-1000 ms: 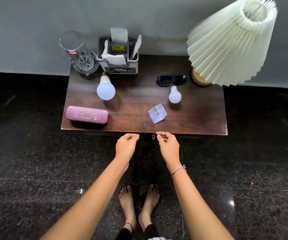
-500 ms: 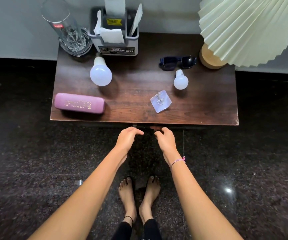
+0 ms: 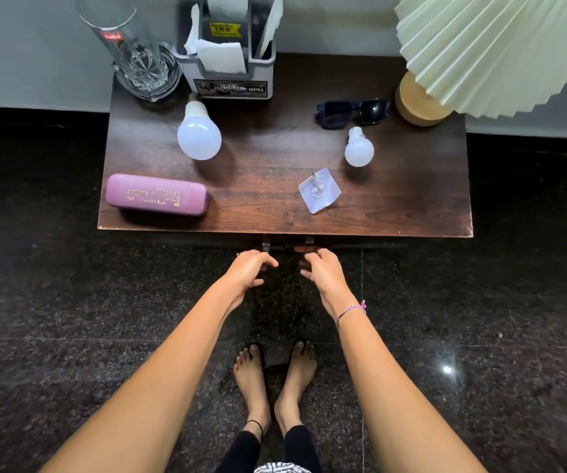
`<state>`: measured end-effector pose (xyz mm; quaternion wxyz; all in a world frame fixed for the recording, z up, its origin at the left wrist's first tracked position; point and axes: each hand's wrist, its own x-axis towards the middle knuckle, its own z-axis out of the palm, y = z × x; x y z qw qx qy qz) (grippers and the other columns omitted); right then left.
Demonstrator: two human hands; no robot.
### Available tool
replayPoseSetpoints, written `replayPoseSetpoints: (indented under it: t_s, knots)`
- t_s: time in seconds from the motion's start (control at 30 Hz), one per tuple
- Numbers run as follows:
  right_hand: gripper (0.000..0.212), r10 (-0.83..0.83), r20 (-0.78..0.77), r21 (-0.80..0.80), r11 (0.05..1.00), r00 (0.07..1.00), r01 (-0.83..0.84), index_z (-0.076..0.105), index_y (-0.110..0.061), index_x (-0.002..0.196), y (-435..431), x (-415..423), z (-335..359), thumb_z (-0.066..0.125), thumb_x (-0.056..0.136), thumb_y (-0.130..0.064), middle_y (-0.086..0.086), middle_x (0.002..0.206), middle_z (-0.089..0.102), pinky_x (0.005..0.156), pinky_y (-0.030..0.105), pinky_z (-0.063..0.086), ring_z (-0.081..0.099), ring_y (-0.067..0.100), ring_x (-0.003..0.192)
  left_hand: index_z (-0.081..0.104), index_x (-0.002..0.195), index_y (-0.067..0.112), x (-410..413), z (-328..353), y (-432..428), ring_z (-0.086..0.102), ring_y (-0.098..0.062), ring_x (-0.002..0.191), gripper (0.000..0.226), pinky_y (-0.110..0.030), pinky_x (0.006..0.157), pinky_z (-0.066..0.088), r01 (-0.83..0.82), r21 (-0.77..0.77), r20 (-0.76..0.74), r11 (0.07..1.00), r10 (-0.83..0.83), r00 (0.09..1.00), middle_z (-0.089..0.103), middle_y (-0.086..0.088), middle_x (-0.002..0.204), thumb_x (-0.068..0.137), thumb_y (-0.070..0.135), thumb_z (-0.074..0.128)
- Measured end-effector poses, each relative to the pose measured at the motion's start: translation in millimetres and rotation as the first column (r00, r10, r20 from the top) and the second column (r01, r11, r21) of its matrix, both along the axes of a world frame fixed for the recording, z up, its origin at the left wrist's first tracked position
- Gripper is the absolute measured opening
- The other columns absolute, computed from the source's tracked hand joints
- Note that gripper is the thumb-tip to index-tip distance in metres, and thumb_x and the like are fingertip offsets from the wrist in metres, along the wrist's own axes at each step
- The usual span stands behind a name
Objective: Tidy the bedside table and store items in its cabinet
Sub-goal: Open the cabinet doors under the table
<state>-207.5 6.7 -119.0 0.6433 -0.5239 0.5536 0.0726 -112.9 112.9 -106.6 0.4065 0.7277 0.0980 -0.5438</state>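
Dark speckled stone floor surrounds the bedside table, where I see a purple case, two bulbs and sunglasses lying on top. Below its front edge, my left hand and right hand hang close together, fingers loosely curled and holding nothing, just short of two cabinet handles.

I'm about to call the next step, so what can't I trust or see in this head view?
- Cabinet front, doors and inside: hidden under the dark wooden tabletop; only two small metal handles show.
- Left hand and right hand: curled below the front edge; contact with the handles unclear.
- Cream pleated lampshade and clear cut-glass tumbler: cut off by the top edge.
- Gold lettering on the pink glasses case: too small.
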Motion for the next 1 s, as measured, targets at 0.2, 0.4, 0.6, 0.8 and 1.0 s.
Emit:
replayPoseSetpoints:
  t_s: [0.2,0.4,0.6,0.8,1.0]
  knots:
    - [0.057,0.037,-0.050,-0.045,0.998,0.998,-0.040,0.055,0.004,0.113,14.9,-17.0,7.2,0.039,0.094,-0.048,0.010,0.136,0.039,0.082,0.032,0.050,0.052,0.012,0.092,0.062,0.079,0.013,-7.9,-0.5,12.8,0.044,-0.016,0.084,0.016,-0.027,0.062,0.035,0.128,0.105,0.040,0.986,-0.132,0.990,0.048,-0.005,0.101,0.076,0.026,0.053]
    - [0.079,-0.019,-0.164,-0.052,0.999,0.986,0.011,0.058,-0.003,0.105,23.4,-22.0,10.6,0.032,0.082,-0.074,0.010,0.141,0.041,0.109,0.049,0.033,0.036,0.027,0.129,0.066,0.057,0.025,-16.0,-0.3,24.5,0.041,-0.028,0.123,0.051,-0.042,0.107,0.032,0.096,0.139,0.068,0.986,-0.106,0.992,0.046,-0.012,0.134,0.076,0.067,0.045]
    - [0.082,-0.060,-0.253,-0.099,0.994,0.966,0.036,0.056,-0.004,0.123,21.4,-10.0,5.9,0.040,0.080,-0.072,0.009,0.143,0.040,0.109,0.046,0.031,0.024,0.029,0.138,0.066,0.065,0.025,-17.2,0.8,7.2,0.027,-0.030,0.137,0.068,-0.046,0.112,0.022,0.197,0.366,0.143,0.909,-0.264,0.954,0.042,-0.016,0.143,0.080,0.078,0.025]
    - [0.062,-0.373,-0.187,-0.233,0.916,0.909,0.328,0.044,-0.001,0.116,32.6,9.4,15.7,0.063,0.079,-0.048,0.011,0.133,0.033,0.093,0.045,0.044,0.044,0.033,0.117,0.056,0.121,0.005,-28.3,-1.1,-2.4,0.033,-0.030,0.133,0.080,-0.048,0.109,0.030,-0.089,0.396,0.239,0.914,-0.009,0.971,0.045,-0.014,0.139,0.078,0.071,0.045]
    - [0.036,-0.225,-0.314,-0.755,0.648,0.923,-0.098,0.043,-0.011,0.094,35.7,21.4,32.0,0.068,0.072,-0.026,0.009,0.111,0.040,0.080,0.044,0.047,0.040,0.028,0.097,0.041,0.114,0.002,-30.5,21.3,-24.7,0.039,-0.035,0.118,0.075,-0.048,0.091,0.040,-0.377,0.474,0.573,0.796,0.046,0.818,0.036,-0.016,0.129,0.064,0.046,0.075]
